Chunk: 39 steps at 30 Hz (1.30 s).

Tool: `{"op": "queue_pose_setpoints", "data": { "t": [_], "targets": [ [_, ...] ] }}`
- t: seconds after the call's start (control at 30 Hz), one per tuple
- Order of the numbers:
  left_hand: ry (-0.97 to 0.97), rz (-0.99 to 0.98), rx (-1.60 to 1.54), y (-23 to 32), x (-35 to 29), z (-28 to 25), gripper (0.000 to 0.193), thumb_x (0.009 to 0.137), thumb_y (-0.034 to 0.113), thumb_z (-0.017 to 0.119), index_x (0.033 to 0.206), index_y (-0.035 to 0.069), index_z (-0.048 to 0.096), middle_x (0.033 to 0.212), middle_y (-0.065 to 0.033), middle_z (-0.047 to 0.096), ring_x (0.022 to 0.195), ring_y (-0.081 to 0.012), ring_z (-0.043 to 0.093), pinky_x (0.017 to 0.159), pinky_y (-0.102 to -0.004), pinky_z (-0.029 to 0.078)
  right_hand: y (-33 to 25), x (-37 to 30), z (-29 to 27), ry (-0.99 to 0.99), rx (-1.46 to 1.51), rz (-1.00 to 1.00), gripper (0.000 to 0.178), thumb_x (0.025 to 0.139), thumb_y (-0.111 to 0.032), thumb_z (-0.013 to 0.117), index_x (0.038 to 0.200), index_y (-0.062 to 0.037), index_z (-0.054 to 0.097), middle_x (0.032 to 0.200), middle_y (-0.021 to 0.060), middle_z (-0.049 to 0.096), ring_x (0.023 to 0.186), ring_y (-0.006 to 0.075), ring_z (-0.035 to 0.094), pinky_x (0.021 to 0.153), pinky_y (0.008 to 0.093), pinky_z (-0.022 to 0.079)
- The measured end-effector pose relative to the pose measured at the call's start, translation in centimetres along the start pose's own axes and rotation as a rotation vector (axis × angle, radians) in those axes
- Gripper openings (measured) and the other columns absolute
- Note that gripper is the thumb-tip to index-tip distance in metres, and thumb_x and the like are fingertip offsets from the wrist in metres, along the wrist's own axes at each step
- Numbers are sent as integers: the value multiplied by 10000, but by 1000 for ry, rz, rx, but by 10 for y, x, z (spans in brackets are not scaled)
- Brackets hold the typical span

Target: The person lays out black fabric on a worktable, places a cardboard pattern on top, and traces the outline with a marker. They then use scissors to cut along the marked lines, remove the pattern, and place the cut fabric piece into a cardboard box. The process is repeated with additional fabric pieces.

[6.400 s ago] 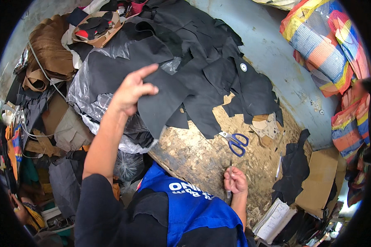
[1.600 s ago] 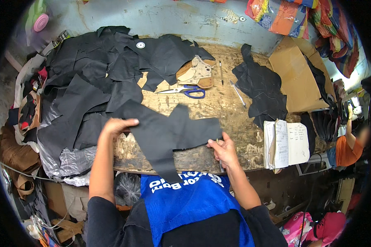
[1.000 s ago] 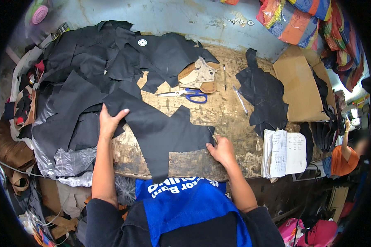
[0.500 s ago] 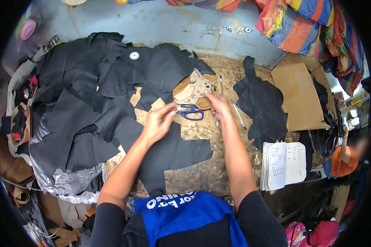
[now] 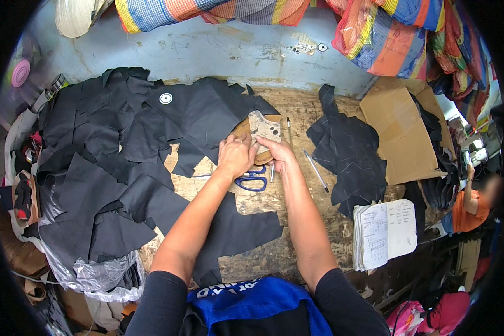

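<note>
My left hand (image 5: 237, 155) lies over the left edge of a small stack of pattern pieces, its fingers close together and gripping there. My right hand (image 5: 280, 155) holds the stack's near right side, thumb on top and fingers around the edge. Uppermost is a pale, spotted pattern piece (image 5: 265, 126) with dark holes; brown pieces (image 5: 242, 127) show under it. Scissors with blue handles (image 5: 251, 181) lie just below the hands. One pen (image 5: 272, 171) rests by the right fingers, another pen (image 5: 289, 129) beside the stack.
Black sheet material (image 5: 112, 185) covers the table's left side. More black cut pieces (image 5: 350, 151) lie right, near a silver pen (image 5: 316, 169), an open notebook (image 5: 385, 232) and a cardboard box (image 5: 400, 131). A person in orange (image 5: 468, 210) sits at far right.
My left hand has moved right, from above the scissors onto the pattern pieces. The right hand's grip has stayed on them. The whole view has shifted slightly.
</note>
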<state>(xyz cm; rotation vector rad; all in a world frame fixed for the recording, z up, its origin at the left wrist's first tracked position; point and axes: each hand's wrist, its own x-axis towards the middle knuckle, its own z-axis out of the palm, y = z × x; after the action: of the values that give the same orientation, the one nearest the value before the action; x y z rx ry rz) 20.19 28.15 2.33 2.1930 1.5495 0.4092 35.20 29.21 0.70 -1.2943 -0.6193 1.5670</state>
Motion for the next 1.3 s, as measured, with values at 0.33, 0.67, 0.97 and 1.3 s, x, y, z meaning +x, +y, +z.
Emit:
{"op": "queue_pose_setpoints", "data": {
  "t": [0.33,0.67,0.97,1.3],
  "targets": [
    [-17,101,-181,24,-11,9,576,942,469,310,1308,60,487,1413,-179,381,1303,-406,329,1083,-480,230,0,-19,-16,185,3,-155,225,728,12,646,949,52,622,846,135,656,673,228,648,501,324,513],
    [-70,533,-133,134,-116,49,644,896,457,485,1336,-3,388,1244,-359,447,916,-488,579,870,-507,438,-40,-158,-160,15,-270,14,409,658,46,726,1049,54,607,964,122,668,860,212,649,769,323,516],
    [-318,597,-370,109,-178,46,698,816,365,649,1368,50,362,1363,-292,356,1280,-432,338,1056,-487,295,-10,-204,-196,234,-646,-90,455,593,2,810,994,57,600,799,93,666,674,146,625,634,270,505],
    [-92,-141,134,-28,-280,-24,722,767,492,644,1360,138,431,1468,-190,262,1385,-350,177,1054,-624,116,-14,-221,-225,446,-692,-106,317,662,-59,774,920,38,618,669,35,613,502,117,527,477,239,432]
  ]
}}
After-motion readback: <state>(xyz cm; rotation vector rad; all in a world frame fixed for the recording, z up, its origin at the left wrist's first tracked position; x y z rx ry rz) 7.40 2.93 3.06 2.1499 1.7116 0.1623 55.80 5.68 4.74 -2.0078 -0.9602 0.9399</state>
